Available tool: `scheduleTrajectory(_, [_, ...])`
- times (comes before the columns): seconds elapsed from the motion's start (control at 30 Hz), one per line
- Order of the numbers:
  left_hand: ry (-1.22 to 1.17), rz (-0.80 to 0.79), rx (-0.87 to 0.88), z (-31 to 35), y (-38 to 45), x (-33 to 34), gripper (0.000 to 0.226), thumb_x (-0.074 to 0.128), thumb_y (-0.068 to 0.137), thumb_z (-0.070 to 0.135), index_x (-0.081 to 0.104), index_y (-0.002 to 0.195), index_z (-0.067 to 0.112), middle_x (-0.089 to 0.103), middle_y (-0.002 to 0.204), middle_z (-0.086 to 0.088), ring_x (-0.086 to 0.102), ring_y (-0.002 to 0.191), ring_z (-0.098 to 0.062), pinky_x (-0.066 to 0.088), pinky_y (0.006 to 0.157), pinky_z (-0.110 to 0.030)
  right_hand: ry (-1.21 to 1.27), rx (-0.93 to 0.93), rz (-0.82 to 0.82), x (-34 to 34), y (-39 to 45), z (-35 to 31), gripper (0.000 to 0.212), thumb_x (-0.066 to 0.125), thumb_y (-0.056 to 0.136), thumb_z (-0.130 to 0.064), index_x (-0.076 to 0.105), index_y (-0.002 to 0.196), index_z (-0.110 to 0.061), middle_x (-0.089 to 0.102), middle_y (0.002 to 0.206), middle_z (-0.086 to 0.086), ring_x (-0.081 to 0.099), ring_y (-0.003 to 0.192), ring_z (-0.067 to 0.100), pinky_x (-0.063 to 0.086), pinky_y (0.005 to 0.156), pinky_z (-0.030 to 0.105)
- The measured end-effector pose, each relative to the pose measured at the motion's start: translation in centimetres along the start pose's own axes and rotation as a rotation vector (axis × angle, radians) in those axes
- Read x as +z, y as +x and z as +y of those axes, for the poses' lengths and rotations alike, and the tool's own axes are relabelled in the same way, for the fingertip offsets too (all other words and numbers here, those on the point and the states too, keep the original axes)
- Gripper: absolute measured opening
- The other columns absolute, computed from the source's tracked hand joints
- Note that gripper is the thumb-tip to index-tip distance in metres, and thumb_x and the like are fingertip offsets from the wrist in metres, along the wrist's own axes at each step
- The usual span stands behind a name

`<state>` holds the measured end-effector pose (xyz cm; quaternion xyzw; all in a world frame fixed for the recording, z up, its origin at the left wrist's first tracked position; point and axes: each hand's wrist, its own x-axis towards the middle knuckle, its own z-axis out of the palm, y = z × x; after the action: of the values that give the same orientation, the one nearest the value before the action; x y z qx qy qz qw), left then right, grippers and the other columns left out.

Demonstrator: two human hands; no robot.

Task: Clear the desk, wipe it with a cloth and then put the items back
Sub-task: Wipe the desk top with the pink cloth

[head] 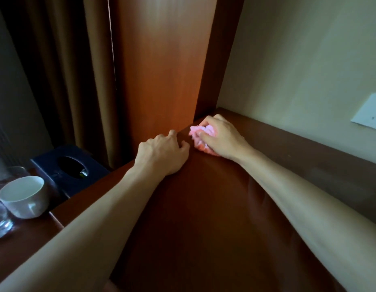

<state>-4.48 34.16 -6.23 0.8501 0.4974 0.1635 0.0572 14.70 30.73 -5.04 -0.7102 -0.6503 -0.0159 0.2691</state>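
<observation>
Right hand [221, 137] clutching pink cloth [198, 133] at worktop [204, 207] far corner, twelve o'clock, left hand [161, 152] loosely curled on the nine o'clock edge, holding nothing, wall [298, 70] alongside.

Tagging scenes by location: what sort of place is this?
Probably a hotel room: a polished red-brown wooden desk against a cream wall, a dark blue tissue box beside a white ceramic cup on a lower surface, and heavy brown curtains.

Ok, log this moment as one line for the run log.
stage: wiping | right hand: grips pink cloth at desk far corner | left hand: rests on desk edge | cup, tissue box: set aside left
</observation>
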Motion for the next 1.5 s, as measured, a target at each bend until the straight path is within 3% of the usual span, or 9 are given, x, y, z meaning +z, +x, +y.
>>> scheduleTrajectory(0.33, [-0.043,0.011,-0.005,0.0,0.0,0.1,0.05,0.028,0.098,0.053,0.05,0.129,0.02,0.059,0.093,-0.004,0.054,0.078,-0.024,0.041,0.067,-0.039,-0.152,0.174,0.073,2.1,4.7,1.0,0.029,0.05,0.1,-0.036,0.059,0.121,-0.018,0.052,0.124,0.013,0.053,0.116,0.037,0.042,0.095,0.04])
scheduleTrajectory(0.6, [0.009,-0.03,0.009,0.3,-0.2,0.0,0.053,0.024,0.1,0.054,0.046,0.133,0.019,0.065,0.113,-0.014,0.064,0.1,-0.035,0.041,0.071,-0.039,-0.097,0.102,0.039,0.7,-1.4,-1.4,0.025,0.053,0.099,-0.039,0.061,0.114,-0.021,0.053,0.118,0.006,0.053,0.111,0.028,0.04,0.084,0.034])
scheduleTrajectory(0.7, [0.104,-0.129,0.044,0.5,0.2,-0.3,0.06,0.016,0.097,0.057,0.045,0.132,0.018,0.059,0.128,-0.017,0.061,0.111,-0.04,0.046,0.083,-0.044,-0.044,0.011,0.033,-0.4,-4.7,-2.2,0.02,0.056,0.098,-0.045,0.063,0.106,-0.028,0.054,0.111,-0.003,0.055,0.108,0.018,0.027,0.081,0.028])
scheduleTrajectory(0.77, [0.142,-0.149,0.033,1.0,0.8,-0.8,0.054,0.022,0.101,0.052,0.045,0.133,0.015,0.057,0.133,-0.019,0.058,0.119,-0.038,0.043,0.089,-0.044,0.001,-0.021,-0.01,-1.2,-6.0,-1.9,0.025,0.054,0.096,-0.056,0.064,0.101,-0.034,0.055,0.11,-0.012,0.056,0.107,0.008,0.022,0.091,0.027])
scheduleTrajectory(0.83, [0.121,-0.097,0.033,2.0,1.5,-0.9,0.048,0.03,0.103,0.048,0.047,0.129,0.011,0.057,0.133,-0.017,0.057,0.121,-0.036,0.044,0.09,-0.043,0.04,-0.014,-0.035,-1.6,-6.0,-1.2,0.029,0.053,0.092,-0.062,0.064,0.1,-0.036,0.056,0.108,-0.016,0.058,0.106,0.006,0.032,0.106,0.044])
scheduleTrajectory(0.93, [-0.025,-0.061,-0.013,2.9,2.1,0.1,0.047,0.031,0.102,0.047,0.049,0.126,0.01,0.057,0.131,-0.018,0.057,0.119,-0.036,0.043,0.089,-0.044,0.062,0.028,0.012,-1.6,-4.2,-0.1,0.023,0.06,0.095,-0.051,0.067,0.101,-0.03,0.057,0.11,-0.007,0.059,0.103,0.013,0.044,0.09,0.037])
scheduleTrajectory(1.03, [-0.051,-0.05,-0.005,2.7,2.7,1.1,0.056,0.027,0.101,0.054,0.048,0.133,0.013,0.055,0.133,-0.018,0.055,0.12,-0.036,0.04,0.089,-0.045,0.0,0.071,0.036,-1.0,-1.2,1.9,0.022,0.062,0.095,-0.044,0.067,0.105,-0.024,0.056,0.111,-0.001,0.057,0.101,0.017,0.034,0.075,0.027])
scheduleTrajectory(1.37, [0.017,-0.017,0.054,2.4,3.4,1.8,0.058,0.022,0.102,0.055,0.035,0.15,0.024,0.053,0.134,-0.015,0.057,0.118,-0.032,0.032,0.078,-0.039,-0.065,0.188,0.181,1.8,9.9,9.0,0.023,0.062,0.091,-0.045,0.069,0.101,-0.026,0.062,0.104,0.004,0.06,0.091,0.023,0.04,0.074,0.028])
scheduleTrajectory(1.5, [0.002,-0.001,0.055,2.4,3.3,2.0,0.059,0.021,0.102,0.056,0.033,0.151,0.025,0.054,0.133,-0.013,0.057,0.117,-0.031,0.032,0.077,-0.038,-0.09,0.16,0.123,2.2,11.9,9.3,0.027,0.056,0.092,-0.046,0.07,0.108,-0.028,0.063,0.106,0.006,0.061,0.098,0.026,0.044,0.077,0.032])
